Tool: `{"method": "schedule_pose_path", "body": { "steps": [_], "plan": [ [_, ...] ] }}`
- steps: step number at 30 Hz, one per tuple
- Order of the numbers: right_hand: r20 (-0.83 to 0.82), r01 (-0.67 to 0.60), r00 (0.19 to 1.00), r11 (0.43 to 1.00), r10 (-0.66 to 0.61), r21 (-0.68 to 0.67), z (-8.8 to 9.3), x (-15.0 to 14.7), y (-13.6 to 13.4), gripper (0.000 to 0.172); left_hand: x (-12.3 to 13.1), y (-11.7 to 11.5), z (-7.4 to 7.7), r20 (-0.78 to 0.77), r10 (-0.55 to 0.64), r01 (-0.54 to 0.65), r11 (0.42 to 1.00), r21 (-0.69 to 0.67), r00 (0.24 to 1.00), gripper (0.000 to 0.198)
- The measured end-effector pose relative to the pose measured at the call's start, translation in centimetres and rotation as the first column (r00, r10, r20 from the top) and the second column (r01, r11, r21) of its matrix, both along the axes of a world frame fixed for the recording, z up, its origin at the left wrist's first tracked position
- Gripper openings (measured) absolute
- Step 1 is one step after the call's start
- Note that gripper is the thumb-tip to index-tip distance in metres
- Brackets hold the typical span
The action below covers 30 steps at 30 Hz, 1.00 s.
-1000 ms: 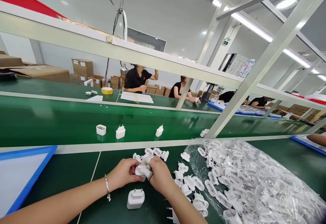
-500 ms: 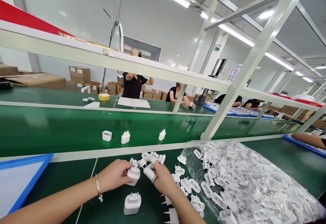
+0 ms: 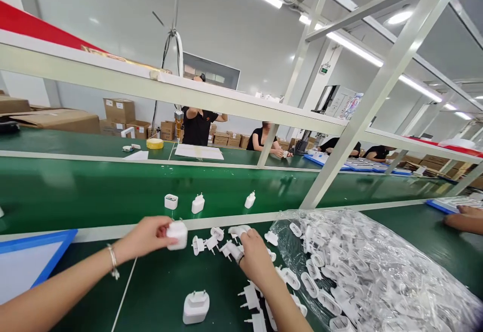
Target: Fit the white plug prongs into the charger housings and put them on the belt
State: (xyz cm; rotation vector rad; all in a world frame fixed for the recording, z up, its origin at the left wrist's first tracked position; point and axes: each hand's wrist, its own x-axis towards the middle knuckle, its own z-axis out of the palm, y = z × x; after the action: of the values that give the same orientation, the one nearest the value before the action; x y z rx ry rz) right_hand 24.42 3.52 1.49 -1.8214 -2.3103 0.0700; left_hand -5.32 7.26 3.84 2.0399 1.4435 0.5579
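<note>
White charger (image 3: 177,235) in head view, pinched between thumb and fingers of the left hand (image 3: 145,240) — held near the bench's (image 3: 158,292) far edge, by the pale strip (image 3: 113,230). Right hand (image 3: 258,259): fingers bent, white covers (image 3: 234,251) on the tips, down among loose plug pieces (image 3: 197,245) — can't tell from where I stand if it grips one. Second charger (image 3: 196,308) sits near the bench's near edge, prongs up. Clear plastic bag (image 3: 377,271) full of white parts spreads over the bench, right of the right hand. Blue-edged board (image 3: 26,274) at bench left, one corner at the pale strip. Green belt (image 3: 94,186) beyond carries an open-topped shell (image 3: 171,201) and two pronged chargers (image 3: 198,203). Co-worker's hand (image 3: 468,217) at far right, by a blue-edged tray (image 3: 437,204).
</note>
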Motion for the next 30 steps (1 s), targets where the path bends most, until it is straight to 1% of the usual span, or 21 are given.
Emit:
{"method": "schedule_pose_path", "body": {
  "steps": [2, 3, 4, 5, 8, 12, 15, 17, 19, 20, 22, 23, 26, 28, 30],
  "plan": [
    [-0.118, -0.178, 0.977, 0.984, 0.177, -0.003, 0.8, -1.7, -0.7, 0.029, 3.3, -2.2, -1.0, 0.034, -0.105, 0.107, 0.993, -0.056, 0.994, 0.033],
    [-0.147, -0.254, 0.958, 0.967, 0.248, -0.022, 1.0, -2.5, -1.0, 0.027, 4.7, -3.0, -1.6, 0.032, -0.134, 0.136, 0.988, -0.074, 0.99, 0.029],
    [-0.148, -0.303, 0.945, 0.951, 0.292, -0.056, 1.2, -3.3, -1.2, 0.026, 5.7, -3.6, -2.0, 0.021, -0.148, 0.15, 0.985, -0.089, 0.989, 0.025],
    [-0.124, -0.325, 0.942, 0.941, 0.312, -0.098, 1.2, -4.0, -1.3, 0.025, 6.4, -4.0, -2.5, 0.01, -0.15, 0.15, 0.984, -0.098, 0.989, 0.023],
    [-0.049, -0.317, 0.948, 0.932, 0.314, -0.175, 0.9, -5.3, -1.3, 0.027, 6.9, -4.4, -3.1, 0.01, -0.128, 0.128, 0.985, -0.113, 0.992, 0.018],
    [-0.034, -0.304, 0.952, 0.937, 0.303, -0.173, 0.2, -5.9, -1.4, 0.025, 6.4, -4.6, -2.8, 0.056, -0.157, 0.162, 0.98, -0.116, 0.986, 0.016],
    [-0.04, -0.306, 0.952, 0.937, 0.304, -0.166, 0.3, -5.3, -1.5, 0.021, 6.3, -4.8, -2.8, 0.049, -0.198, 0.202, 0.975, -0.095, 0.979, 0.015],
    [-0.049, -0.296, 0.955, 0.944, 0.292, -0.143, 0.8, -4.1, -1.4, 0.022, 5.9, -4.4, -2.9, 0.02, -0.213, 0.214, 0.975, -0.063, 0.977, 0.017],
    [-0.007, -0.22, 0.975, 0.969, 0.221, -0.11, 1.3, -2.3, -1.1, 0.024, 4.8, -3.2, -2.7, -0.028, -0.201, 0.201, 0.98, -0.007, 0.979, 0.022],
    [0.028, -0.166, 0.985, 0.982, 0.169, -0.094, 1.4, -1.4, -0.9, 0.026, 3.9, -2.3, -2.5, -0.067, -0.167, 0.169, 0.985, 0.029, 0.984, 0.024],
    [0.097, -0.062, 0.993, 0.995, 0.07, -0.081, 1.2, 0.2, -0.5, 0.03, 1.7, 0.3, -1.6, -0.166, -0.05, 0.067, 0.993, 0.1, 0.985, 0.028],
    [0.117, -0.027, 0.992, 0.996, 0.037, -0.085, 0.9, 0.8, -0.4, 0.032, 0.4, 1.7, -1.2, -0.223, 0.039, -0.009, 0.991, 0.131, 0.974, 0.03],
    [0.12, 0.046, 0.992, 0.994, -0.034, -0.097, -0.4, 1.5, -0.1, 0.034, -3.3, 5.6, -0.3, -0.295, 0.189, -0.144, 0.975, 0.167, 0.937, 0.035],
    [0.095, 0.086, 0.993, 0.992, -0.076, -0.098, -1.1, 1.5, 0.0, 0.031, -4.9, 7.2, -0.3, -0.334, 0.233, -0.185, 0.968, 0.17, 0.913, 0.035],
    [0.043, 0.105, 0.994, 0.991, -0.102, -0.089, -1.4, 1.6, 0.2, 0.025, -5.7, 8.1, -0.4, -0.379, 0.258, -0.208, 0.964, 0.168, 0.889, 0.033]
  ]
}}
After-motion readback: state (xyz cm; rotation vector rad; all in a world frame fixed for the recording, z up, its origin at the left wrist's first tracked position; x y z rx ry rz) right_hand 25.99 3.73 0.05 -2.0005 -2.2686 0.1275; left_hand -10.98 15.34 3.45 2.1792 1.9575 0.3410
